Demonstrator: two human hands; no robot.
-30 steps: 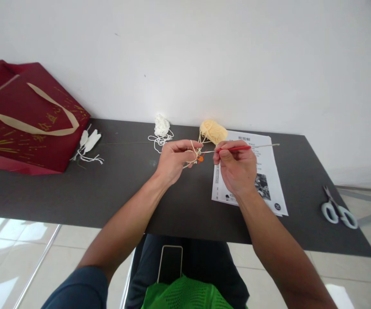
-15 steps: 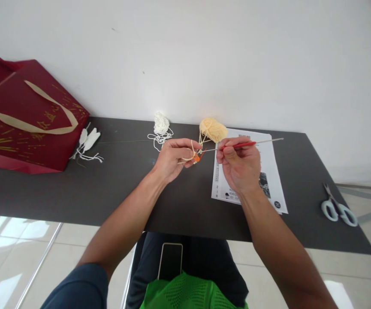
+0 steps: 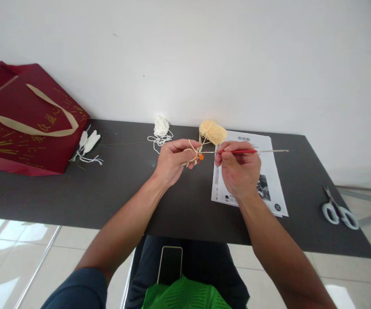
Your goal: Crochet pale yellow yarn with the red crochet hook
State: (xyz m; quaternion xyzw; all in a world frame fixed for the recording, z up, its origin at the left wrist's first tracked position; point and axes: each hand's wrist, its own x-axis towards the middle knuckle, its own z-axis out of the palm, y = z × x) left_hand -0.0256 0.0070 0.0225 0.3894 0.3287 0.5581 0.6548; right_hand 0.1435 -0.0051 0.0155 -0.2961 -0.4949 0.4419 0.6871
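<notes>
My right hand (image 3: pixel 239 167) is closed around the red grip of a crochet hook (image 3: pixel 241 151). The hook's left tip reaches the yarn at my left fingertips; its other metal end sticks out to the right. Between the thumb and fingers of my left hand (image 3: pixel 176 161) a small piece of pale yellow yarn work (image 3: pixel 190 162) is pinched, mostly hidden by the fingers. A strand loops over the index finger. An orange stitch marker (image 3: pixel 201 157) hangs at the work. Behind the hands lies the pale yellow yarn ball (image 3: pixel 213 131), with strands running down to the left hand.
Printed sheets (image 3: pixel 277 189) lie under my right hand. Scissors (image 3: pixel 339 210) rest near the right table edge. White yarn (image 3: pixel 161 126) and white crocheted pieces (image 3: pixel 88 143) lie towards the left, beside a red gift bag (image 3: pixel 27 124). A phone (image 3: pixel 170 264) rests on my lap.
The crochet hook has turned from a slant to nearly level. The orange stitch marker has shifted slightly right, and my left hand still pinches the yarn work.
</notes>
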